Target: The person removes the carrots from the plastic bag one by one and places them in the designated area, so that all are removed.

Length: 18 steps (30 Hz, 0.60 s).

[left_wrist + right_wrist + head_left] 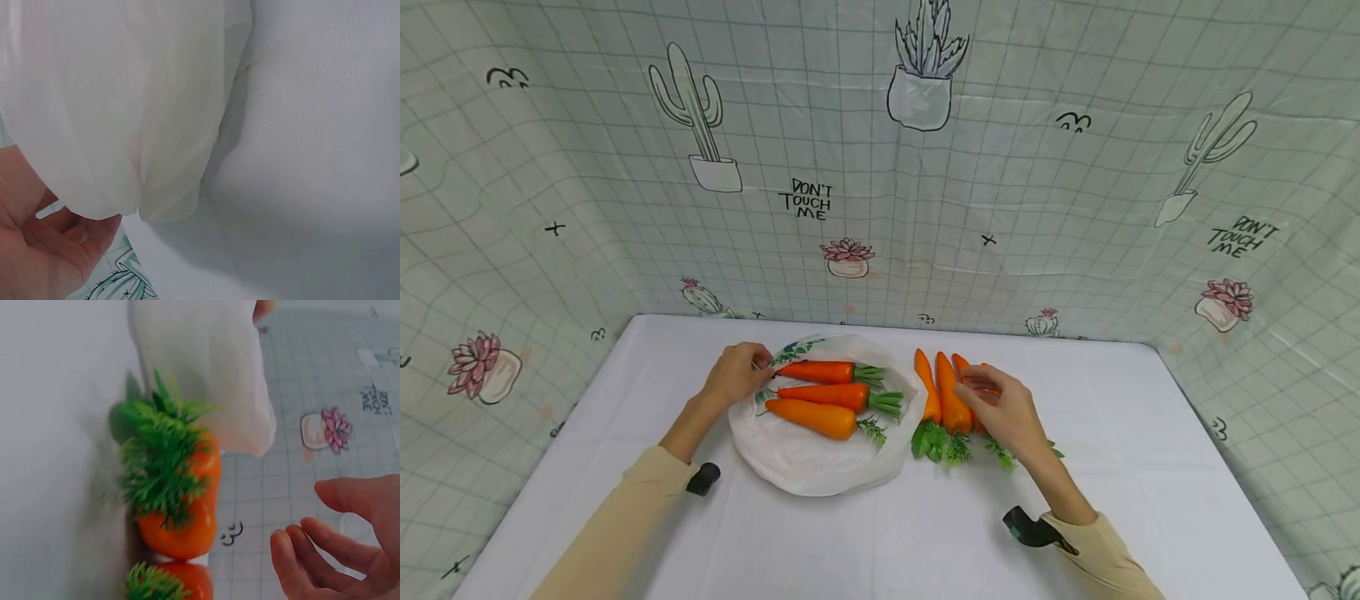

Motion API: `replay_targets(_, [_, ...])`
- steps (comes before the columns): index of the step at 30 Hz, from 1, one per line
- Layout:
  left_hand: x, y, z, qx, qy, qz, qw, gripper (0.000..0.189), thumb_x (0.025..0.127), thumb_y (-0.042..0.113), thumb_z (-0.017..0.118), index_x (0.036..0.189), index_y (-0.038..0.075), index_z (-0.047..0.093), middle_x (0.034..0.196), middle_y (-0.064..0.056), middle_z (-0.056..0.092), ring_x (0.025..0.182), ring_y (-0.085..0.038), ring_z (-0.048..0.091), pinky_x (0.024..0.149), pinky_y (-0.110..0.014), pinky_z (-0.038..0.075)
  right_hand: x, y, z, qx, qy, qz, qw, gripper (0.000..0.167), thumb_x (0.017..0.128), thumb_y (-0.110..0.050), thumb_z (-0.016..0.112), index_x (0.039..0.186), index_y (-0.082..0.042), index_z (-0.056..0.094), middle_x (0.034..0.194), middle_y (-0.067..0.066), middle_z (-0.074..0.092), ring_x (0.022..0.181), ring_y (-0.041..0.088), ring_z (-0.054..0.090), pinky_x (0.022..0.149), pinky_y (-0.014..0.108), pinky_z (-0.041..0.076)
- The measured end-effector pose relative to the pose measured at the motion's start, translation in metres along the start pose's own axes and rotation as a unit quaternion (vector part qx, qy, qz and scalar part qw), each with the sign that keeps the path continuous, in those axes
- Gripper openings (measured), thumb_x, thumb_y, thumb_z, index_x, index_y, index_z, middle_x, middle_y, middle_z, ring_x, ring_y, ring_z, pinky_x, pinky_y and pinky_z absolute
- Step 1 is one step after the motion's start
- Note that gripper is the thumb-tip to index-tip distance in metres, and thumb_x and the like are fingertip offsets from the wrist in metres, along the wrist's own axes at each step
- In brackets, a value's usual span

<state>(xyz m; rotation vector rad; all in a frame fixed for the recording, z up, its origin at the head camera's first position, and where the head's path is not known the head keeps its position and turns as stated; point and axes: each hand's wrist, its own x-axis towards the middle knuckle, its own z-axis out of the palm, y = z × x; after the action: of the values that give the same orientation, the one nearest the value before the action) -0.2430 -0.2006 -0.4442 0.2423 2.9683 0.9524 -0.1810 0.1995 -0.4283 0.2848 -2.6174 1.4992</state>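
A white plastic bag [805, 471] with a green printed pattern lies opened wide on the table. Inside it are three orange carrots: a back carrot [820, 372], a middle carrot [827, 395] and a front carrot [812, 418], their leafy ends to the right. My left hand [737, 373] grips the bag's left edge; in the left wrist view its fingers [97, 240] curl at the rim. My right hand [1009, 410] hovers over a row of carrots [952, 404] beside the bag, thumb and fingers apart around nothing in the right wrist view. It partly hides the row's right end.
The row's green leaves [931, 442] point toward me. All this lies on a white-covered table [1150, 467]. Behind and at both sides hangs a gridded cloth [1000, 192] printed with potted cacti.
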Motion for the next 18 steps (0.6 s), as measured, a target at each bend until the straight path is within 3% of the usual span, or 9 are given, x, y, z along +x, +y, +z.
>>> replay_targets(12, [0.004,0.002,-0.006,-0.039,-0.001,-0.012,0.9992,0.015,0.093,0.000,0.070,0.102,-0.012,0.070,0.090,-0.021,0.070,0.085,-0.034,0.065,0.080,-0.045,0.058,0.010,-0.031,0.021,0.059,-0.070,-0.012,0.9957,0.037,0.097,-0.014,0.071,0.128,0.007,0.065,0.125,0.024,0.066,0.113,0.036,0.067,0.100,0.042,0.054])
replay_targets(18, [0.004,0.006,-0.009,-0.053,0.001,-0.032,0.9981,0.015,0.092,0.001,0.071,0.102,-0.012,0.071,0.089,-0.021,0.070,0.085,-0.034,0.066,0.080,-0.044,0.058,0.016,-0.043,0.034,0.075,-0.104,-0.009,0.9917,0.037,0.097,-0.014,0.072,0.128,0.005,0.066,0.125,0.022,0.067,0.112,0.030,0.067,0.101,0.038,0.053])
